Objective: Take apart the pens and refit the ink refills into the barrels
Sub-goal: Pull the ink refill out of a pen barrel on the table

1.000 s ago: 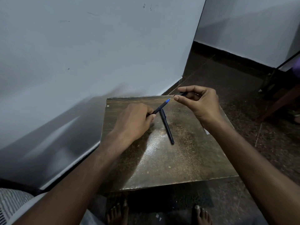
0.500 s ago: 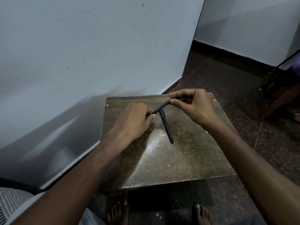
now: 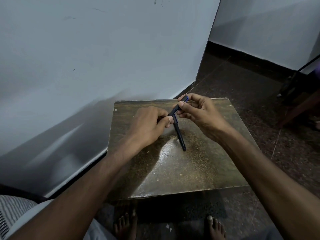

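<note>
A small square desk (image 3: 173, 170) with a worn, speckled brown top sits low in front of a seated person, seen from above. Its left edge runs close beside a pale wall (image 3: 86, 58), leaving only a narrow strip of floor there. Its far edge lies near the corner where that wall ends. To the right and beyond, dark speckled floor (image 3: 251, 101) lies open, with a dark skirting along a second wall farther back. A wooden furniture leg (image 3: 297, 110) stands on the floor well to the right of the desk. The near half of the desk top is bare and catches a patch of light. Two bare feet (image 3: 126, 226) rest on the floor under the near edge.

Both hands meet above the far part of the desk. The left hand (image 3: 149, 125) is curled closed, fingers wrapped around the lower end of a dark pen (image 3: 174, 110), which slants up and to the right. The right hand (image 3: 199, 113) pinches the upper part of the same pen between thumb and forefinger, its other fingers loosely curled; a bit of blue shows at the pen's top end by the fingertips. Whether this pen's parts are joined or separating cannot be told.

A second pen (image 3: 180, 135), dark and slim, lies flat on the desk just below the hands, running from under the left fingers toward the middle of the desk.
</note>
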`<state>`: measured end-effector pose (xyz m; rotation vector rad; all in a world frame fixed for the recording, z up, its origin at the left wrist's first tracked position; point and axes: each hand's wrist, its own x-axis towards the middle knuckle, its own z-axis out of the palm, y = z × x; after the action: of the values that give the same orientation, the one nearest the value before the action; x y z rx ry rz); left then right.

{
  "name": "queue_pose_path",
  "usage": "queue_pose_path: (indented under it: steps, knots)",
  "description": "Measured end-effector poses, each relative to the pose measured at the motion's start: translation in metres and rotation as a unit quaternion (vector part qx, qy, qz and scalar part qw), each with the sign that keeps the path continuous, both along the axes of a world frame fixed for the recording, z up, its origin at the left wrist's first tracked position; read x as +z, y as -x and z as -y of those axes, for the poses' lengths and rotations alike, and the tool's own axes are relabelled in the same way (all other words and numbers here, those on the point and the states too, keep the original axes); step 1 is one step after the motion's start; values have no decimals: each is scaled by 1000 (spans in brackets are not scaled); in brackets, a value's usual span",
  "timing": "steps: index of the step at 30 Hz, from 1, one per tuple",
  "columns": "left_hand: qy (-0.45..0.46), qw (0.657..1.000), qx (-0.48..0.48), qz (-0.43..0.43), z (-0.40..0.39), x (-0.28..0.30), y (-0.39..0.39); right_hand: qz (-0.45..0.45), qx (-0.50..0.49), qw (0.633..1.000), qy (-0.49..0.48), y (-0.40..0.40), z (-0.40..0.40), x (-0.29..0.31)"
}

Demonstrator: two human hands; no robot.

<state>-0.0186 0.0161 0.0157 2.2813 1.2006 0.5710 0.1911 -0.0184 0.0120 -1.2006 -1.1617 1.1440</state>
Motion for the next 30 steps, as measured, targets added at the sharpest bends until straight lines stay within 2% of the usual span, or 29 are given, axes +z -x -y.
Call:
queue_pose_path:
  steps: [7,12,16,20,22,25,26,30]
  knots:
    - [18,999,17,36,2,3,-7,11,-38,999,-5,5,4,-1]
    - [26,997,29,65,-1,5,-14,93,-84,992,-27,16,7,-4]
    - [20,997,38,63,0,-1,-9,106,-60,993,-1,12,5,-2]
    - [104,990,38,91,-5,-3,-5,140,-59,988,-3,18,5,-2]
    - [151,982,53,98,-7,-7,-5,231,-111,967,-1,16,3,-4]
    - [206,972,83,78,-10,-15,-6,466,-135,874,6,13,6,-8]
    - [216,970,88,65,-11,-17,-6,501,-121,857,24,13,8,-9]
    - [242,964,97,54,-11,-19,-11,526,-88,842,80,18,15,-11]
